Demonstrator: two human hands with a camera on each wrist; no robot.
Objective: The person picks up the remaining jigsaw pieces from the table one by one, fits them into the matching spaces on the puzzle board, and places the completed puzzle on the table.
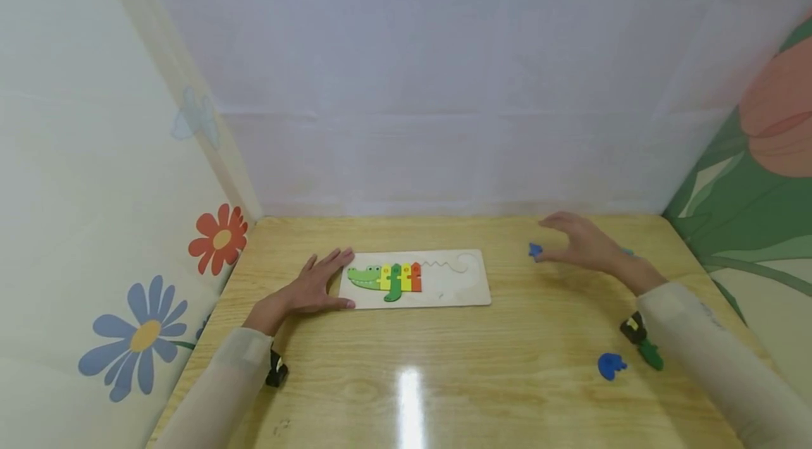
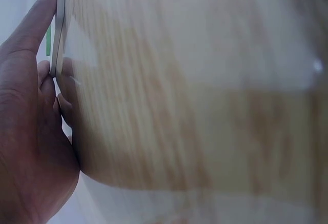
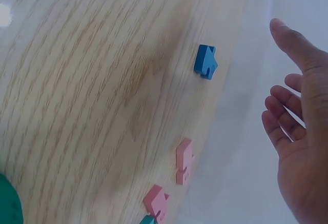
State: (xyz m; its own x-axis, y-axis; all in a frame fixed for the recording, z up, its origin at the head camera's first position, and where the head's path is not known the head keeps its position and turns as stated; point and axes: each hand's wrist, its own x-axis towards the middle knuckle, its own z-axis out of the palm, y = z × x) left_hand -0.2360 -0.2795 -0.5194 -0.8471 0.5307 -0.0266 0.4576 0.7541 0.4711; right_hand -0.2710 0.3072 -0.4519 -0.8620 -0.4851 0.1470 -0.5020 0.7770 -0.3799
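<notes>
A pale crocodile puzzle board (image 1: 453, 290) lies on the table. A green head piece (image 1: 364, 278) and several yellow, green and orange body pieces fill its left part; a wavy tail outline shows at right. My left hand (image 1: 307, 288) rests at the board's left end, fingers and thumb spread along it, thumb at the near corner. My right hand (image 1: 580, 246) is held above the table with thumb and fingers apart. Close to it is a small blue puzzle piece (image 1: 535, 250); in the right wrist view the blue piece (image 3: 205, 62) stands apart from the hand (image 3: 302, 111).
Nearer me on the right lie a rounded blue piece (image 1: 611, 366) and a green piece (image 1: 651, 354). Two pink pieces (image 3: 184, 157) and part of a teal piece (image 3: 148, 220) show in the right wrist view. White cloth (image 1: 406, 118) hangs behind the table.
</notes>
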